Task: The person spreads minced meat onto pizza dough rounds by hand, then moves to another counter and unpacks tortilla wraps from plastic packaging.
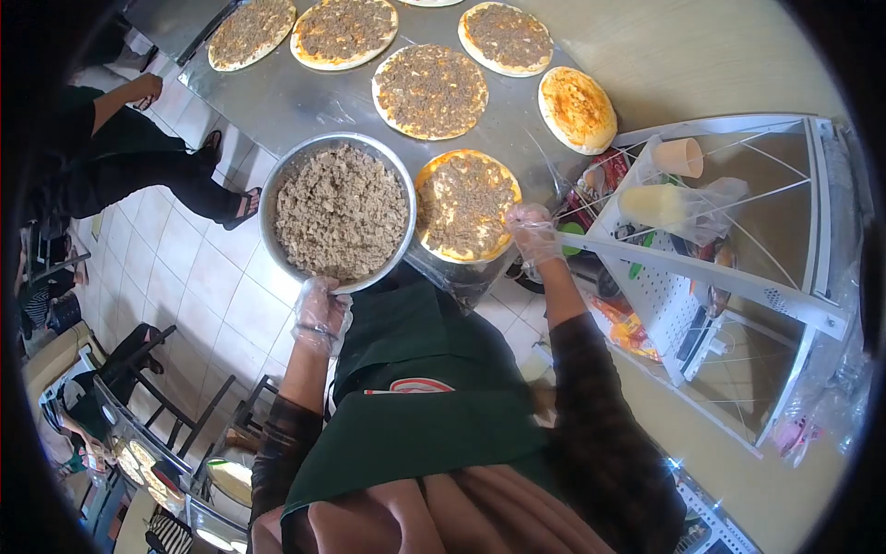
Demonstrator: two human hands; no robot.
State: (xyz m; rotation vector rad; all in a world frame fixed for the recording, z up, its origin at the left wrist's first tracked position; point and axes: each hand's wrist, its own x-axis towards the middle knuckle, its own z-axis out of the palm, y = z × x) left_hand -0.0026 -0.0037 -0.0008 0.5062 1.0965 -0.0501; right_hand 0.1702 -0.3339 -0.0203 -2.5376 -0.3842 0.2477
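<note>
My left hand, in a clear plastic glove, is closed on the near rim of a large metal bowl. Crumbly cooked ground meat fills most of the bowl, which I hold at the table's front edge. To its right lies a round flatbread, unevenly covered with ground meat, with orange sauce showing through. My gloved right hand is at the right edge of this flatbread, fingers bunched together against it. The fingertips are partly hidden by the crinkled glove.
On the metal table are several meat-topped flatbreads and one flatbread with only orange sauce. A white rack with packages stands at right. Another person is at left, above the tiled floor.
</note>
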